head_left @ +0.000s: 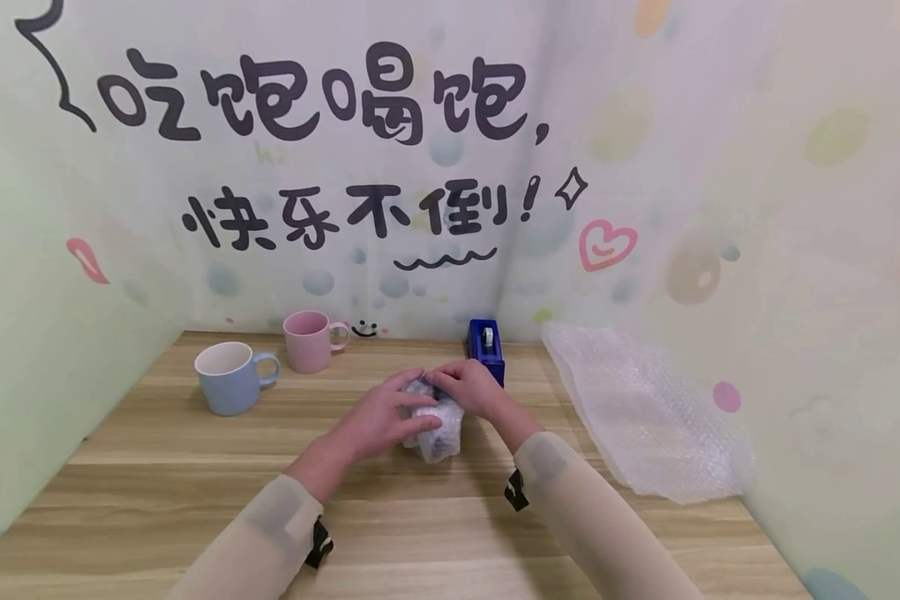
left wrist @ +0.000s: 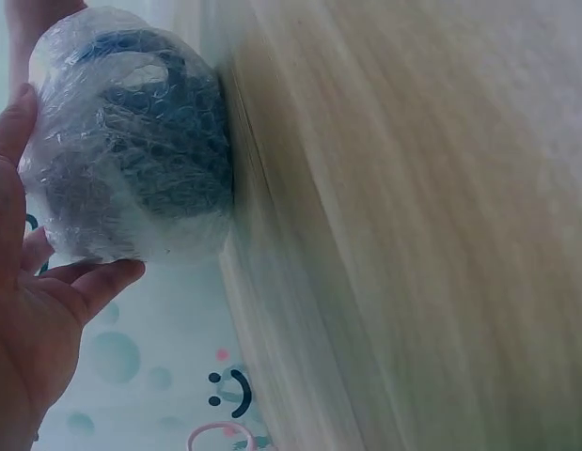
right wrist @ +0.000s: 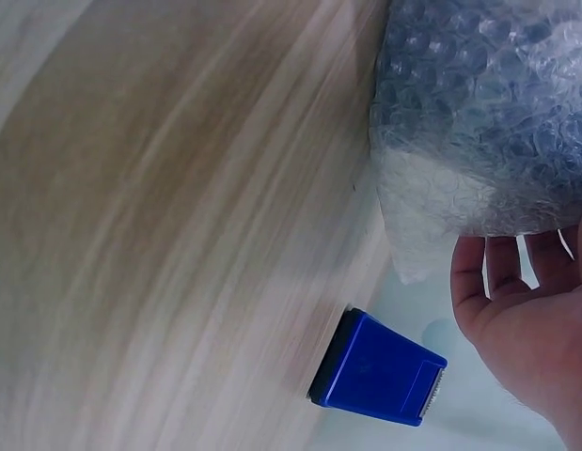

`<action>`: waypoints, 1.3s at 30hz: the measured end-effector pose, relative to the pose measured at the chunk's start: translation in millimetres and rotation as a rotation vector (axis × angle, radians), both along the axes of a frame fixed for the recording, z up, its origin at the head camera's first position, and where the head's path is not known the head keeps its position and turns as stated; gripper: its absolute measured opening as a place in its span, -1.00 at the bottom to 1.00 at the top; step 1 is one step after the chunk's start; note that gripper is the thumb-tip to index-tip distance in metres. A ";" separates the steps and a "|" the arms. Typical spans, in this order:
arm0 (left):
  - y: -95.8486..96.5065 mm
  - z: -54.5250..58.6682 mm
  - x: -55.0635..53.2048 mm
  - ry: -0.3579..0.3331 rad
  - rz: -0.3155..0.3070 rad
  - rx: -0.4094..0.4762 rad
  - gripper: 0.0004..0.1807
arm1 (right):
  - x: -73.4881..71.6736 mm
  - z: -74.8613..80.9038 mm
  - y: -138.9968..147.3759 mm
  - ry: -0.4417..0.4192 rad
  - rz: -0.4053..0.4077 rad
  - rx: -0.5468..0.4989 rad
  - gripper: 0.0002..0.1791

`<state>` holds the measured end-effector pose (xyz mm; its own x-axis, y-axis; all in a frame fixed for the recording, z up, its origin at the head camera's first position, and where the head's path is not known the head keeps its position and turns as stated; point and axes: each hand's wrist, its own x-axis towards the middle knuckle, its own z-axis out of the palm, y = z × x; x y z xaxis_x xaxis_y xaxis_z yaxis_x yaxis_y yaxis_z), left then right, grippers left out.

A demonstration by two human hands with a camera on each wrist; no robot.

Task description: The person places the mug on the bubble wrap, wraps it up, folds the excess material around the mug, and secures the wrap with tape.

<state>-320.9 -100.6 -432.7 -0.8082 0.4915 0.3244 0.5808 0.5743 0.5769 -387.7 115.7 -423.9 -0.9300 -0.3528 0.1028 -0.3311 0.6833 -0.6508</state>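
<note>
A bundle in clear bubble wrap (head_left: 444, 429) sits mid-table, with something dark blue showing through its layers. My left hand (head_left: 381, 421) grips it from the left; the left wrist view has thumb and fingers around the wrapped bundle (left wrist: 149, 150). At its upper right, my right hand (head_left: 471, 385) holds the wrap, fingers bent. From the right wrist, that hand (right wrist: 530, 310) has its fingertips against the far side of the bubble wrap (right wrist: 488, 122). The plastic hides the exact shape of what is inside.
Just behind the right hand stands a blue tape dispenser (head_left: 484, 337) with a small roll. A light blue mug (head_left: 230, 385) and a pink mug (head_left: 307, 343) stand at the back left. Sheets of bubble wrap (head_left: 645, 417) lie along the right wall.
</note>
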 end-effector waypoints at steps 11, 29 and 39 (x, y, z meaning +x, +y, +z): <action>-5.7 5.8 -3.7 -0.073 -0.051 -0.072 -0.39 | 0.1 0.0 -1.0 -0.008 0.000 -0.006 -0.64; -4.0 10.0 -0.9 -0.159 -0.014 -0.075 -0.38 | -3.4 -2.2 1.6 0.000 0.044 0.041 -0.61; -4.3 7.4 -3.6 -0.144 -0.015 -0.080 -0.40 | -2.7 -0.4 1.1 0.021 0.056 0.046 -0.62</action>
